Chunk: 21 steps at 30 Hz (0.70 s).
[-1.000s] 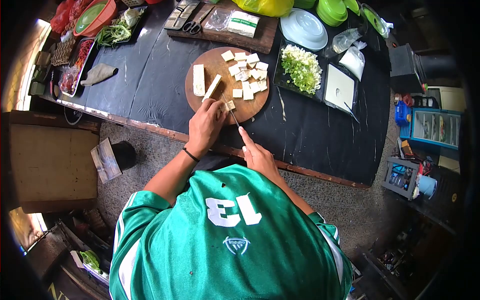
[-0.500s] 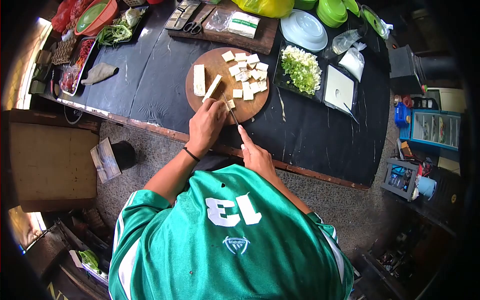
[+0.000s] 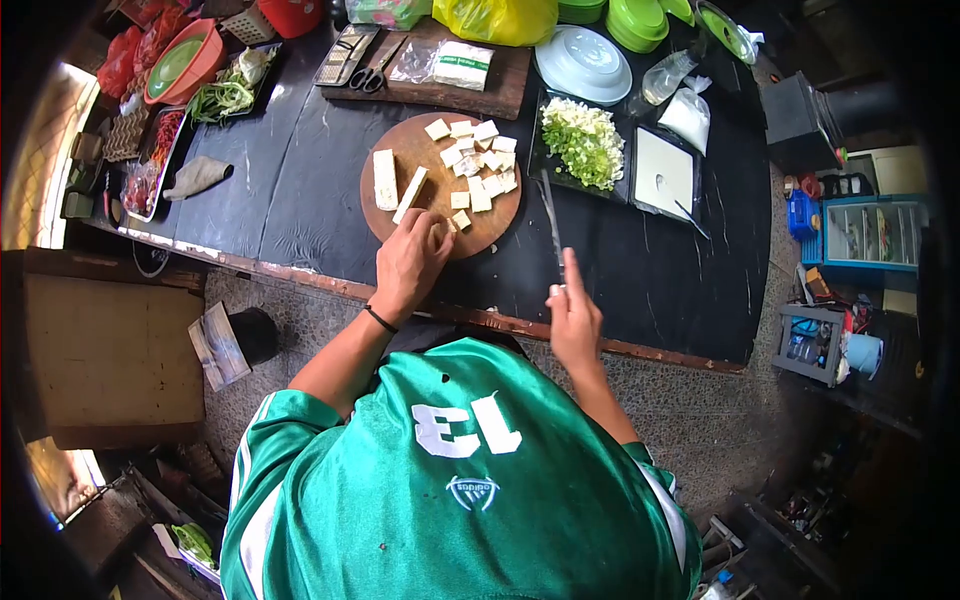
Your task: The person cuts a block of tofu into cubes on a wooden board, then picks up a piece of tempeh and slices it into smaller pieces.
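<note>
My right hand (image 3: 574,315) has moved away from the board (image 3: 497,222). Half a second ago its knife (image 3: 550,215) was cutting beside my left fingers; now the blade is off to the right, above the black bench (image 3: 300,170), pointing toward the tray of greens (image 3: 578,143). The hand is closed around the handle. My left hand (image 3: 408,255) stays on the near edge of the board, fingers curled over a small tofu piece (image 3: 461,219). The tofu strip (image 3: 409,195) and slab (image 3: 384,179) wait uncut at the left, the cubes (image 3: 478,160) at the far side. I think one cut is finished and the cutting pauses.
</note>
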Motion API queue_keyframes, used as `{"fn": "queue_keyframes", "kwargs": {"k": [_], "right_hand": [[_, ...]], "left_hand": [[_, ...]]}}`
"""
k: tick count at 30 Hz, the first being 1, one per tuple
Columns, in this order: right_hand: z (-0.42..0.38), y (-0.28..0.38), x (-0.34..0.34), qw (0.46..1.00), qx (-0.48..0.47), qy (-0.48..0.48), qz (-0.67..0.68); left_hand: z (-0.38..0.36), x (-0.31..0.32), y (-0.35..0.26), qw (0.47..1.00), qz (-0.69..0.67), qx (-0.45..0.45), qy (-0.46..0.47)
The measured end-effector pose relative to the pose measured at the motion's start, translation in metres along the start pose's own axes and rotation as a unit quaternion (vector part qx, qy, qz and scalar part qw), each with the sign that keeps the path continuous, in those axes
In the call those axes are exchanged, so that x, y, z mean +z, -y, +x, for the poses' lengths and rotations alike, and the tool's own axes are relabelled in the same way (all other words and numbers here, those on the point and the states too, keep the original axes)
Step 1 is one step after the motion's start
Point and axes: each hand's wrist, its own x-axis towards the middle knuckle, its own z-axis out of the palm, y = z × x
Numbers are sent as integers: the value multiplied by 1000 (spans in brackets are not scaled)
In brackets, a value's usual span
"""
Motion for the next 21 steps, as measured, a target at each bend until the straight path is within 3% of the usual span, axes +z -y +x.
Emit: {"fn": "queue_keyframes", "kwargs": {"k": [3,6,9,13,15,21], "right_hand": [[-1,-26,-23,987,-32,-83,-133],[-6,-50,-41,983,41,-65,-165],[-11,-63,-43,969,18,-98,-225],[-15,-63,-41,962,58,-95,-249],[-14,-67,-36,956,15,-128,-263],[-12,-79,-29,952,9,-147,-270]], "left_hand": [[7,4,-7,1000,-2,27,3],[13,8,-12,999,-15,34,7],[18,10,-18,999,2,42,13],[21,19,-9,998,35,38,26],[23,20,-6,997,55,42,29],[27,14,-10,990,97,98,16]]}}
